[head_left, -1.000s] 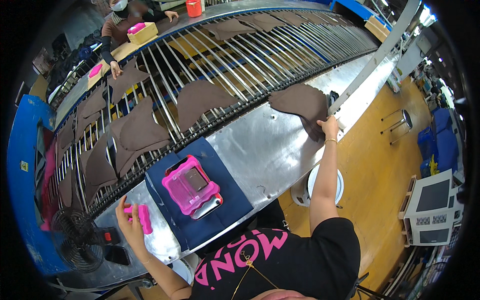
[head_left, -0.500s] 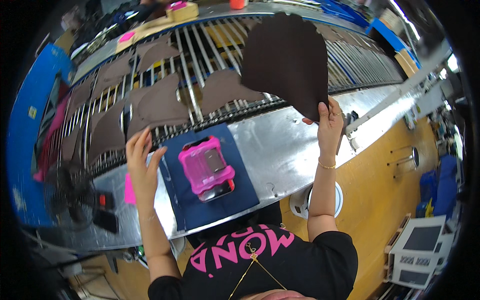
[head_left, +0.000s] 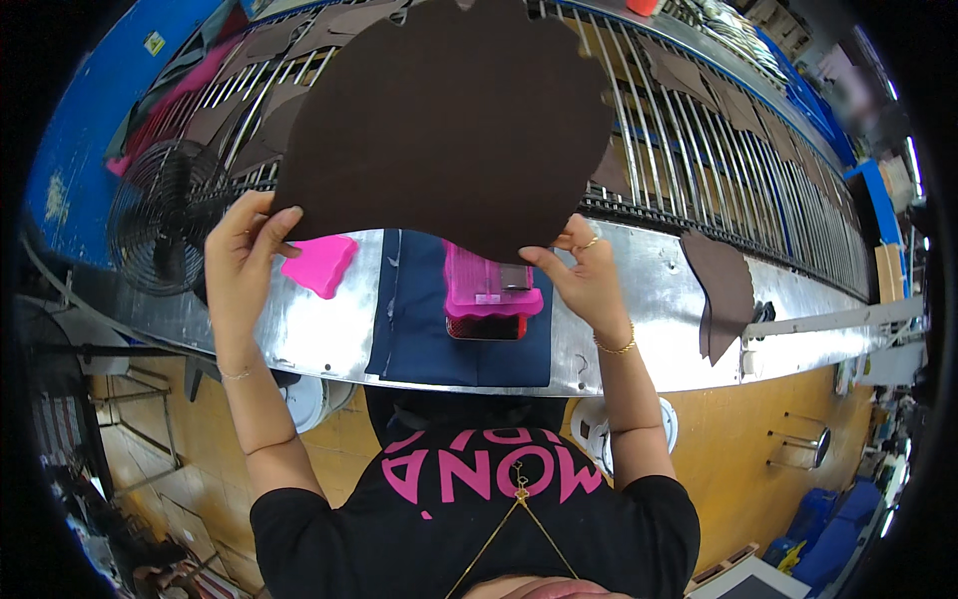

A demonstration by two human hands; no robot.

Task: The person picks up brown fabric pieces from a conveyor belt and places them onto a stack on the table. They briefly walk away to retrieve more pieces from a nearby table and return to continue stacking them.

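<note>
At the far left stands a blue painted panel [head_left: 75, 150], with a black desk fan [head_left: 170, 217] in front of it at the left end of the sheet-metal worktable [head_left: 649, 299]. Next, the left hand [head_left: 238, 268] is clamped on the lower left corner of a dark brown cut panel [head_left: 449, 130], its thumb near the edge and its fingertips partly hidden. The panel is raised above the worktable, spread between both hands; its far edge is notched, and it covers much of the bar conveyor [head_left: 714, 150] from view. Just beside the left hand, a pink block [head_left: 321, 267] with a wavy edge lies on the metal. To its right, a navy cloth [head_left: 409, 349] lies under a translucent pink case [head_left: 489, 290], whose upper part the panel hides; a black-and-red object [head_left: 486, 327] shows at the case's near side. The right hand [head_left: 591, 280] is clamped on the panel's lower right edge, thumb toward the wearer. Farther right, well apart from that hand, overlapping brown pieces [head_left: 723, 290] lie on the worktable, near a pale metal arm [head_left: 848, 319]. A round-seated stool [head_left: 820, 447] stands on the yellow-brown floor [head_left: 738, 469].
</note>
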